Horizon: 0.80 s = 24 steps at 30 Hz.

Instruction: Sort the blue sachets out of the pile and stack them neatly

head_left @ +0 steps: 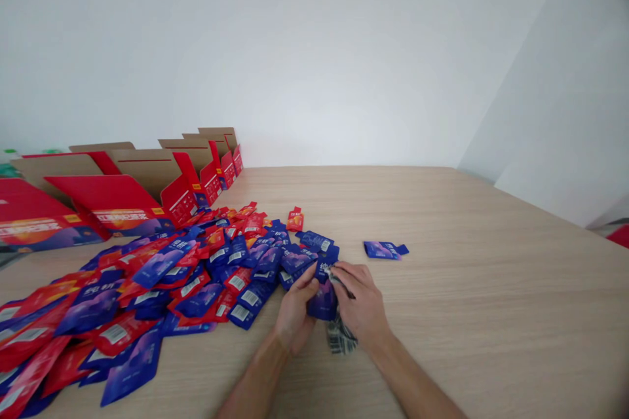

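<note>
My left hand (pixel 297 308) is closed on a blue sachet (pixel 323 303) with white lettering near its top, gripped by its left side. Pressed against that sachet's upper right are the fingers of my right hand (pixel 362 304), closed on a crumpled grey-and-black patterned cloth (pixel 340 338) that hangs below them. Part of the cloth is hidden under the right hand. Just beyond both hands lies another blue sachet (pixel 314 241). A single blue sachet (pixel 386 250) rests apart on the table, to the right.
A large heap of red and blue sachets (pixel 162 294) spreads over the left side of the wooden table (pixel 491 288). Behind it stand several open red cartons (pixel 128 200) with raised flaps. One red sachet (pixel 295 218) lies at the heap's far edge. A white wall (pixel 344 59) borders the table's back.
</note>
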Each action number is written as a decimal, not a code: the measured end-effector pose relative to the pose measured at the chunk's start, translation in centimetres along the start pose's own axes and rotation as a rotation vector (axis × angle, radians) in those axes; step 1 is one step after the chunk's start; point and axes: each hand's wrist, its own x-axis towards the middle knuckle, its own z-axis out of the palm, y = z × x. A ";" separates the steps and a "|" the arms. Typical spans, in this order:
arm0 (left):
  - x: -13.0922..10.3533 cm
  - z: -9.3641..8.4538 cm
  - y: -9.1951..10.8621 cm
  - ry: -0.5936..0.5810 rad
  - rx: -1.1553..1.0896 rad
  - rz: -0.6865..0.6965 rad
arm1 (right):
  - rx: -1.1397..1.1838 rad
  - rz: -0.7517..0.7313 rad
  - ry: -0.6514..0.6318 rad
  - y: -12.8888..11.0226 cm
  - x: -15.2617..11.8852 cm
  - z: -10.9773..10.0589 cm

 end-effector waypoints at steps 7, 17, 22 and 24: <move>-0.6 0.1 0.2 -0.199 0.110 0.030 | 0.010 -0.001 -0.089 -0.2 0.2 -0.6; -0.3 0.1 0.5 -0.246 0.110 0.061 | 0.055 0.042 -0.181 -1.9 0.0 -0.5; -0.2 -0.4 1.2 -0.305 0.113 0.095 | 0.128 0.069 -0.304 -3.6 -0.3 -0.1; -0.2 -0.4 1.1 -0.302 0.168 0.154 | 0.146 0.089 -0.310 -3.5 -0.1 -0.4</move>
